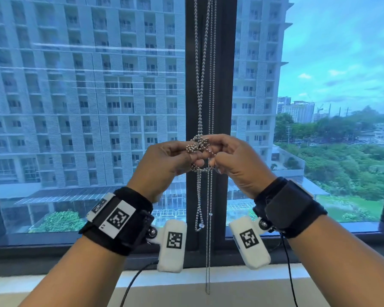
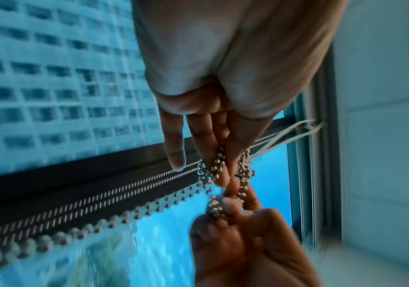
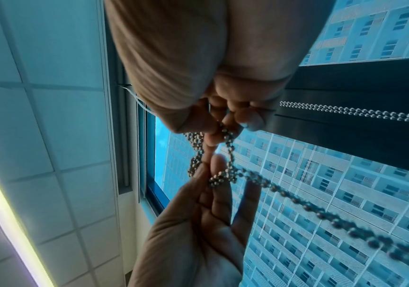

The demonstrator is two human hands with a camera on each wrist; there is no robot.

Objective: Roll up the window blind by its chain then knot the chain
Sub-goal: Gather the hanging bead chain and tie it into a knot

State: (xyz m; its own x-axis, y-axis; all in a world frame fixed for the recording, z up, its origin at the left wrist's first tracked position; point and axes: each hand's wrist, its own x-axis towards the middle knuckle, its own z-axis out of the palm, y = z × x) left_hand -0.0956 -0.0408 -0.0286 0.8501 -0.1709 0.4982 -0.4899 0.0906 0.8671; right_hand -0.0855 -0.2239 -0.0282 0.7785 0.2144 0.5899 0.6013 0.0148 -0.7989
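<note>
A silver bead chain [image 1: 200, 85] hangs in front of the dark window mullion [image 1: 223, 85]. At chest height it bunches into a tangle of loops [image 1: 198, 144]. My left hand [image 1: 169, 160] pinches that tangle from the left with thumb and fingertips. My right hand [image 1: 239, 160] pinches it from the right, its fingers curled round a strand. In the left wrist view the left hand's fingertips [image 2: 220, 178] hold beads while the right hand [image 2: 247, 242] grips just beyond. The right wrist view shows the bead clump [image 3: 220, 179] between both hands. A short loop [image 1: 199, 218] dangles below. The blind itself is out of view.
A second long strand [image 1: 207, 273] hangs down past the pale window sill [image 1: 186, 278]. Large glass panes [image 1: 87, 107] flank the mullion, with a tall building outside. Black cables [image 1: 131, 282] trail from my wrist bands. A tiled ceiling [image 3: 51, 136] shows overhead.
</note>
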